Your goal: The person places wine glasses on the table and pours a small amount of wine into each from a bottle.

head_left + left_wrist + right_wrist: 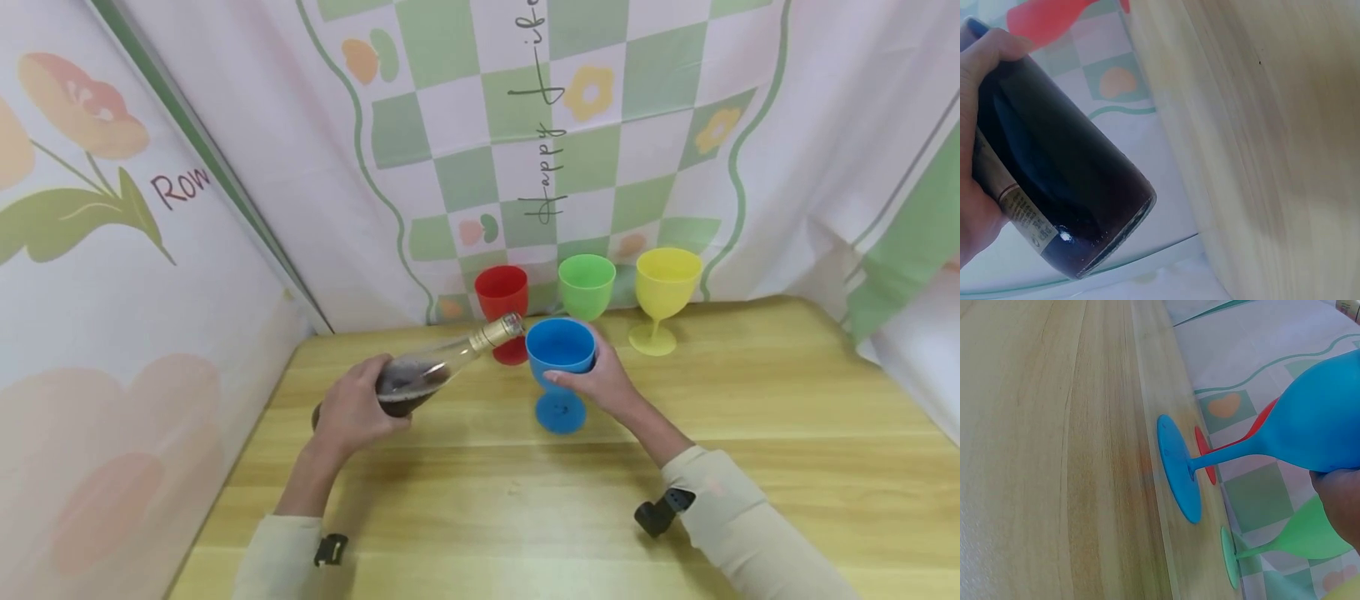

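Gripping bottle (412,381), label (1026,217) illegible; curtain (555,150) reads "Happy".

Head view from above, facing forward and down across the table (495,508) to its far edge, which the sideways-turned wrist views, left close to a bottle (1066,156), right to a blue goblet (1313,415), share.

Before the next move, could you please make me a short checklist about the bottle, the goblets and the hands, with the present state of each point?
1. Left hand grips the bottle: ok.
2. Right hand holds the blue goblet by its bowl: ok.
3. Dark liquid present in the bottle: ok.
4. Bottle mouth over the blue goblet's opening: not ok; it appears beside the rim.
5. Mouth uncorked: cannot tell, too small.
6. Red goblet, green goblet and yellow goblet upright: ok.
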The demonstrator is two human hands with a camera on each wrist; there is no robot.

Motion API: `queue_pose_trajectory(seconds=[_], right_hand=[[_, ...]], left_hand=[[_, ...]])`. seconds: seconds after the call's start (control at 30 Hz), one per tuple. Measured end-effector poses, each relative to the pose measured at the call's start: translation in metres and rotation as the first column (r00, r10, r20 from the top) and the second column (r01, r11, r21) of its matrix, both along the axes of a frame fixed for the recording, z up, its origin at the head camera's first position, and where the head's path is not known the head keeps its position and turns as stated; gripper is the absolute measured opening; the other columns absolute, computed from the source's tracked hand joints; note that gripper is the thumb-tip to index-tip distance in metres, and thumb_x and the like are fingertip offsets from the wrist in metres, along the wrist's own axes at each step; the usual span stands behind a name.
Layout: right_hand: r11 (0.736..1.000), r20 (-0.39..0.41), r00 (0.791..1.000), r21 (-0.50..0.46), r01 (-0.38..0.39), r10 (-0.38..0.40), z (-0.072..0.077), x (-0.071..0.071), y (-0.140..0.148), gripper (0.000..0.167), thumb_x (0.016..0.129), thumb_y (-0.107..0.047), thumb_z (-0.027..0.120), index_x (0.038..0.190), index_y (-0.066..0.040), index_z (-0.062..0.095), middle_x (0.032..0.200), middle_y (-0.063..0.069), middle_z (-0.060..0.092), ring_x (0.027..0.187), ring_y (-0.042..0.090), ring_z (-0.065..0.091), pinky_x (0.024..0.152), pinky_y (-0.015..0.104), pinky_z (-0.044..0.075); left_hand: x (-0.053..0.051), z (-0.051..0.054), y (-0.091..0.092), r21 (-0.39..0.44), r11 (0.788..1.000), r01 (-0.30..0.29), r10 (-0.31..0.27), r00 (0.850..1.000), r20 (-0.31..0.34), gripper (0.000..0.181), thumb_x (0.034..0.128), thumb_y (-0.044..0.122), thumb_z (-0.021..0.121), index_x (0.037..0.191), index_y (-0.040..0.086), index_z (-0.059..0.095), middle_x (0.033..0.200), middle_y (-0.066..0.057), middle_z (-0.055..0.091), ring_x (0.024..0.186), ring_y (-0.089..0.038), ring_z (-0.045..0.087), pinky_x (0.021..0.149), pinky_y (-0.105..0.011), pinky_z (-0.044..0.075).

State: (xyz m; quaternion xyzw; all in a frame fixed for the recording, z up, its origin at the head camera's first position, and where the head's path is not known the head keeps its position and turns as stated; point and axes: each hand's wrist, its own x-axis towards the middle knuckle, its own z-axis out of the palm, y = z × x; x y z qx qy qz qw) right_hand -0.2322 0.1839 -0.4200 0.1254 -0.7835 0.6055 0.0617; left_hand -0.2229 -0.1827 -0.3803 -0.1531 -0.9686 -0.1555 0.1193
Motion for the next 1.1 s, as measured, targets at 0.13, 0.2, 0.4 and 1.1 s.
queue_pose_trajectory(seconds=[0.13, 0.2, 0.4, 1.1], right_hand=[[1.000, 0.008, 1.000, 0.000, -0.001, 0.001, 0.000, -0.001, 0.000, 0.078, 0.089, -0.011, 0.074, 0.153, -0.005, 0.031, 0.151, 0.022, 0.046, 0.138, 0.042, 0.044, 0.100, 0.047, 0.052], [1.000, 0.013, 1.000, 0.002, 0.001, -0.001, 0.000, -0.001, 0.000, 0.079, 0.088, -0.012, 0.075, 0.153, -0.005, 0.031, 0.151, 0.022, 0.045, 0.138, 0.041, 0.044, 0.099, 0.044, 0.053], [1.000, 0.013, 1.000, 0.006, 0.003, -0.003, 0.001, 0.000, -0.001, 0.079, 0.088, -0.011, 0.074, 0.153, -0.005, 0.031, 0.151, 0.022, 0.045, 0.138, 0.042, 0.044, 0.100, 0.046, 0.053], [1.000, 0.005, 1.000, 0.002, -0.019, 0.019, 0.001, -0.001, 0.002, 0.077, 0.089, -0.012, 0.074, 0.153, -0.004, 0.032, 0.150, 0.022, 0.046, 0.137, 0.041, 0.045, 0.099, 0.040, 0.052]], left_hand=[[0.000, 0.002, 0.000, -0.041, 0.999, 0.009, -0.009, 1.000, -0.016, 0.092, 0.0598, 0.034, 0.092, 0.140, 0.007, 0.054, 0.130, -0.017, 0.066, 0.111, -0.037, 0.066, 0.093, -0.055, 0.056], [-0.001, 0.002, 0.000, -0.055, 0.998, 0.017, -0.019, 0.999, -0.032, 0.092, 0.0589, 0.034, 0.093, 0.139, 0.007, 0.055, 0.130, -0.017, 0.067, 0.111, -0.037, 0.067, 0.093, -0.055, 0.055], [-0.004, -0.001, 0.001, -0.087, 0.996, 0.033, -0.039, 0.997, -0.065, 0.093, 0.0568, 0.036, 0.093, 0.137, 0.007, 0.056, 0.129, -0.017, 0.067, 0.109, -0.037, 0.067, 0.093, -0.054, 0.056], [-0.007, 0.008, 0.014, -0.180, 0.983, 0.044, -0.050, 0.998, -0.028, 0.100, 0.0567, 0.041, 0.093, 0.142, 0.008, 0.052, 0.135, -0.018, 0.065, 0.110, -0.039, 0.067, 0.093, -0.055, 0.056]])
